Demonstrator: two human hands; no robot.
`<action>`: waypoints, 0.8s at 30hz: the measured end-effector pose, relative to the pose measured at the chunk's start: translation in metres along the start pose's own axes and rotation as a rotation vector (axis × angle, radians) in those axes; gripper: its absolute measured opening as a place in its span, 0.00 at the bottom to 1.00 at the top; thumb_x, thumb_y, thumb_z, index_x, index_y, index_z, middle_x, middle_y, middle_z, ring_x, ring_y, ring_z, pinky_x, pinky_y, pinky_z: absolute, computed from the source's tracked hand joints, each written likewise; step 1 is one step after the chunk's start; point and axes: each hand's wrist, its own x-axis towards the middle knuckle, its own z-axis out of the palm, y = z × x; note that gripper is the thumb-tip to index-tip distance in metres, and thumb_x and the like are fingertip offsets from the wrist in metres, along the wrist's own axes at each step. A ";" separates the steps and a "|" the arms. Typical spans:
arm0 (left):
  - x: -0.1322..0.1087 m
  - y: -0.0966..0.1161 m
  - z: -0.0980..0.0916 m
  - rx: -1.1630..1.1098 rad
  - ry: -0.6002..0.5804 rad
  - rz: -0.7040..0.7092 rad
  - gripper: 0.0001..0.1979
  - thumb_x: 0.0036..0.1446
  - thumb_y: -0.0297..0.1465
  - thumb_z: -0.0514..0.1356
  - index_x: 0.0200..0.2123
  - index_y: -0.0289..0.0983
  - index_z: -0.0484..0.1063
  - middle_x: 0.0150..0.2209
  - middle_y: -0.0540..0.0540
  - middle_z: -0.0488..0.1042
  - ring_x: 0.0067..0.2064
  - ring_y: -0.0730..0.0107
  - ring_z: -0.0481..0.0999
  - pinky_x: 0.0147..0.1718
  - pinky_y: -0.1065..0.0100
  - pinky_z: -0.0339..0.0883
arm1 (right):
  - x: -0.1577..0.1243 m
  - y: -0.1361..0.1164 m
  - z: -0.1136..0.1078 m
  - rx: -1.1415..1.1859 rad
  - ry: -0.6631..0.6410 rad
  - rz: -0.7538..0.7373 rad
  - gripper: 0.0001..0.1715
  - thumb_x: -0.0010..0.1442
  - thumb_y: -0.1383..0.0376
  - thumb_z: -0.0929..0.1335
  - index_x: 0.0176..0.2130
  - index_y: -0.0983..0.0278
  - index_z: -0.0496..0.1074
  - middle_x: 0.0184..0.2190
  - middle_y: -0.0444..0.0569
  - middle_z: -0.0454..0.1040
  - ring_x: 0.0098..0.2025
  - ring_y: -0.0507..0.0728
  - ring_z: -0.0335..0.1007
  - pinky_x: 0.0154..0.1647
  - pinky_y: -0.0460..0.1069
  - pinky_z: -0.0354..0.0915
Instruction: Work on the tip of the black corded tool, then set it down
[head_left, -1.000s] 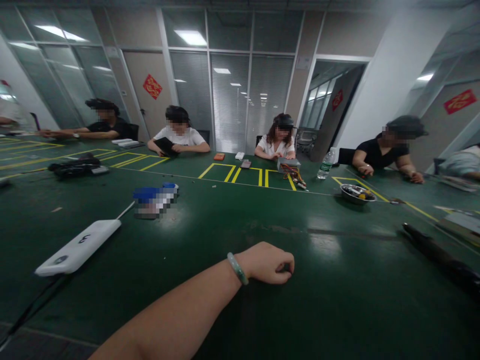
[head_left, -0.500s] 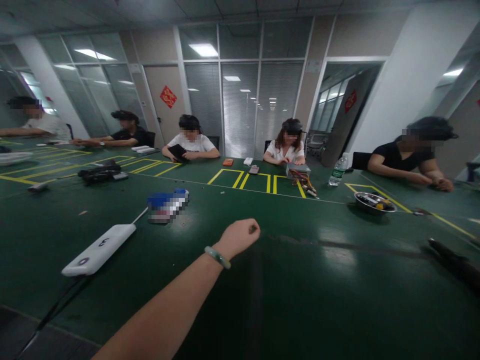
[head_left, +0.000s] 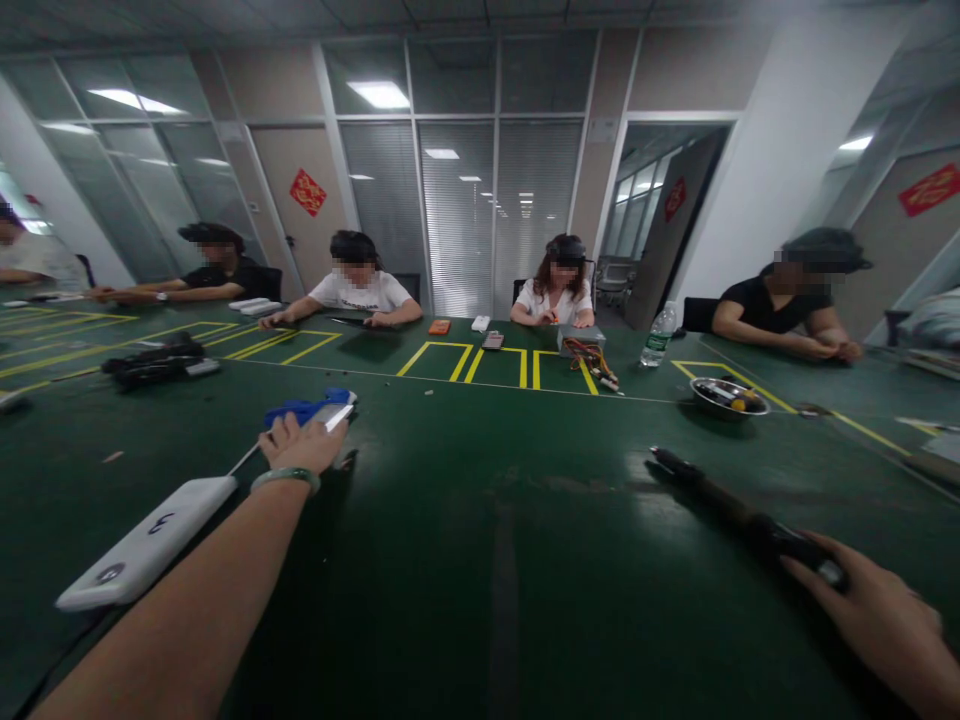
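Observation:
My left hand (head_left: 304, 445), a green bangle (head_left: 286, 480) on its wrist, lies over a phone-like item (head_left: 335, 412) and a blue thing (head_left: 300, 408) at the left. Its fingers are spread; whether they grip anything is hidden. At the right, my right hand (head_left: 862, 600) has its thumb and fingers around the near end of a long dark tool (head_left: 780, 535), whose thin tip points away toward the table's middle. The tool lies low over the green table (head_left: 420, 580). A white power bank-like box (head_left: 154, 540) marked 3 sits beside my left forearm.
Several people sit across the table. Nearer lie a black cable bundle (head_left: 154, 362), a metal bowl (head_left: 729, 398) with small items, a water bottle (head_left: 658, 335) and a grey box (head_left: 581, 340) with coloured wires. Yellow tape (head_left: 439, 345) marks the far half.
My left hand has moved left from the middle onto the phone-like item and opened its fingers. My right hand has come into view at the dark tool. The view has shifted right.

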 end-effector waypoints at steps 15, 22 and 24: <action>-0.174 0.171 -0.066 -0.360 -0.118 1.015 0.25 0.63 0.44 0.47 0.60 0.42 0.56 0.60 0.46 0.60 0.62 0.60 0.56 0.61 0.55 0.45 | -0.056 -0.334 0.055 0.291 -0.402 -0.434 0.32 0.54 0.59 0.70 0.56 0.57 0.62 0.52 0.49 0.66 0.55 0.61 0.58 0.55 0.56 0.51; -0.204 0.191 -0.041 -0.416 -0.414 1.112 0.28 0.55 0.48 0.57 0.55 0.40 0.63 0.54 0.43 0.68 0.55 0.58 0.66 0.54 0.58 0.57 | -0.108 -0.268 -0.001 -0.049 -0.266 -0.337 0.45 0.54 0.58 0.68 0.65 0.59 0.47 0.62 0.55 0.53 0.59 0.68 0.53 0.55 0.62 0.55; -0.207 0.191 -0.039 -0.405 -0.444 1.131 0.30 0.51 0.48 0.60 0.54 0.42 0.63 0.52 0.44 0.68 0.52 0.58 0.68 0.52 0.58 0.59 | -0.137 -0.221 -0.021 -0.180 -0.238 -0.266 0.32 0.58 0.58 0.64 0.61 0.57 0.57 0.54 0.57 0.63 0.51 0.68 0.63 0.49 0.62 0.61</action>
